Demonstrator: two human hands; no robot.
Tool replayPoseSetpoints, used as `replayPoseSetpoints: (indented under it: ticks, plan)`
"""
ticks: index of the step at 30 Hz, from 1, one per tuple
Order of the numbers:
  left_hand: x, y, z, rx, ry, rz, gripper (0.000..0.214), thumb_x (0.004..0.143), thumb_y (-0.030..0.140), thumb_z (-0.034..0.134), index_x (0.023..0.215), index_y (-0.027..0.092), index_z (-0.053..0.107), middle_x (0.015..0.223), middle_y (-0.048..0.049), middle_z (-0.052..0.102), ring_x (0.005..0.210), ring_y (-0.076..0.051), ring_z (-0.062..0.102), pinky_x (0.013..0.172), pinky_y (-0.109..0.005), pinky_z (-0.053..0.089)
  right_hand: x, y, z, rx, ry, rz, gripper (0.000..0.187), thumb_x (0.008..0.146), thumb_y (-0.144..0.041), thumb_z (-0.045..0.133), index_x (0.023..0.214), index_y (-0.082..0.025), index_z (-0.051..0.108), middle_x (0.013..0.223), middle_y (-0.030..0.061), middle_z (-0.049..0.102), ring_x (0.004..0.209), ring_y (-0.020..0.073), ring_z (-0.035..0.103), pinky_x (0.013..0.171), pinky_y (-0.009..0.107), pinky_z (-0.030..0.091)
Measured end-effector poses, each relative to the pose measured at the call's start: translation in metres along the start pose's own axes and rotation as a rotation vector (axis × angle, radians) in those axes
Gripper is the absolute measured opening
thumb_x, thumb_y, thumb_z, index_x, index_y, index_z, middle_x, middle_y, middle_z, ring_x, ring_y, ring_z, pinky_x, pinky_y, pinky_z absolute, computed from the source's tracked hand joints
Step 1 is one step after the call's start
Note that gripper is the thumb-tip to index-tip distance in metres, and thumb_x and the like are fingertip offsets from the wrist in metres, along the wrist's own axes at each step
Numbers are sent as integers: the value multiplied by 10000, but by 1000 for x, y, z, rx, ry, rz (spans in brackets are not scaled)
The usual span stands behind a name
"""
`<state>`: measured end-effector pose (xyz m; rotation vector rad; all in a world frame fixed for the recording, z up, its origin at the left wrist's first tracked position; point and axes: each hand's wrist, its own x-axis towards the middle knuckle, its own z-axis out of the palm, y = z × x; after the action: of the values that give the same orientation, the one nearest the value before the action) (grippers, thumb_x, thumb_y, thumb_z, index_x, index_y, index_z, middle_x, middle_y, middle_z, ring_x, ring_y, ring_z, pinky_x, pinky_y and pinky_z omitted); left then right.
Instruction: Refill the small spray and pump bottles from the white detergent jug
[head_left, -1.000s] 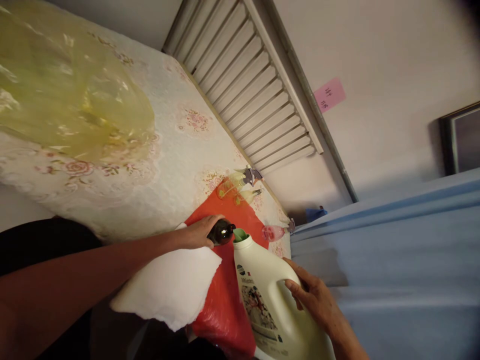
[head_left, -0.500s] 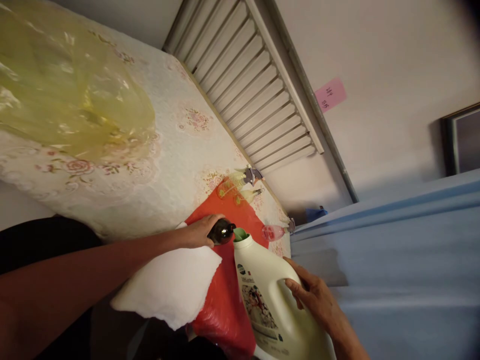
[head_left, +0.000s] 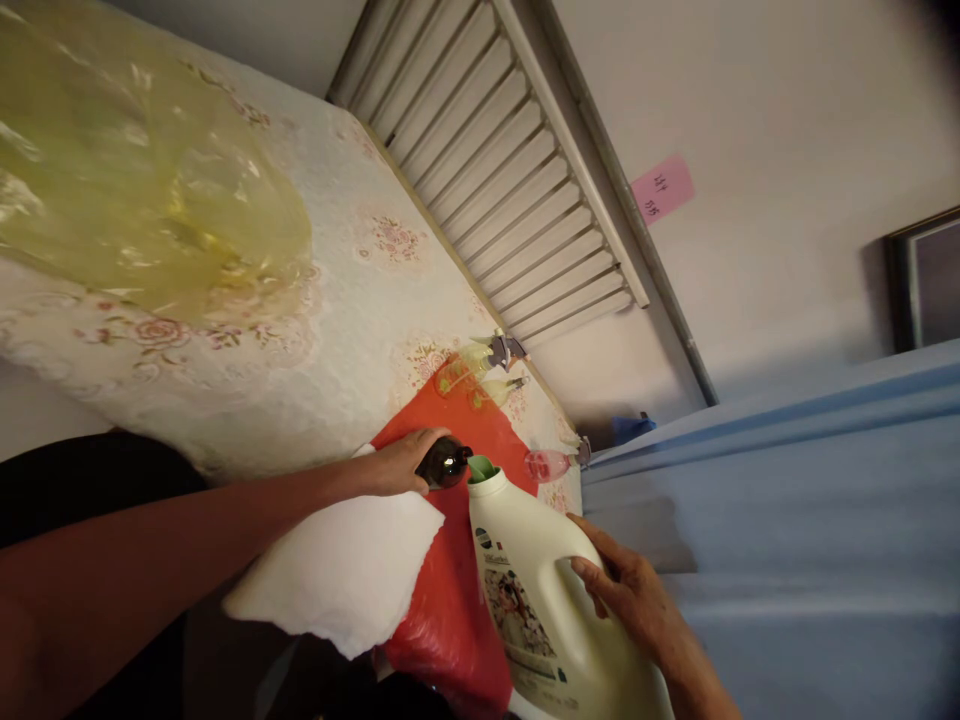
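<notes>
My left hand [head_left: 409,462] is closed around a small dark bottle [head_left: 444,463], whose neck points right. Right against that neck sits the green pouring spout [head_left: 482,469] of a large cream-coloured detergent jug [head_left: 536,590]. The jug is tilted, with a printed label on its side, and my right hand [head_left: 622,585] grips it by the handle. Whether liquid is flowing between the two cannot be made out. Beneath them lies a red plastic sheet [head_left: 450,610]. A white paper towel [head_left: 345,570] is spread under my left forearm.
Beyond the red sheet are a yellowish spray bottle [head_left: 465,368], a small yellowish bottle [head_left: 495,391] and a pink spray bottle [head_left: 547,464]. A yellow plastic bag [head_left: 150,180] rests on the floral tablecloth [head_left: 337,330]. A radiator [head_left: 495,180] and a blue curtain [head_left: 810,520] border the table.
</notes>
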<state>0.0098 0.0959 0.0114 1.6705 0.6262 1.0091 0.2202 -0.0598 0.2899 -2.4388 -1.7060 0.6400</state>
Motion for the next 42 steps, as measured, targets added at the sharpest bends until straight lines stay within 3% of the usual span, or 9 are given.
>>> replayPoseSetpoints:
  ticks: [17,28,42]
  plan:
    - [1,-1,0,13,-5,4,827,612,231,780,1362,281,435,1337,-80,563,1230,-346,530,986,-436,459,0,-3,-1,-41,-32,10,796,758,-598,598,1379,-101,567,504,-54,495,465,142,465,560,291,458]
    - [1,2,-1,22,-9,17,821,603,213,773,1353,265,443,1323,-85,574,1214,-347,542,979,-435,461,3,7,-1,-32,-48,-6,755,785,-576,603,1395,-134,553,570,-39,547,485,132,466,562,279,446]
    - [0,3,0,44,-6,-3,852,589,128,727,1369,268,415,1326,-74,568,1217,-326,537,984,-415,457,3,10,-2,-30,-53,-20,751,791,-576,602,1398,-136,550,526,-57,497,480,135,451,562,283,441]
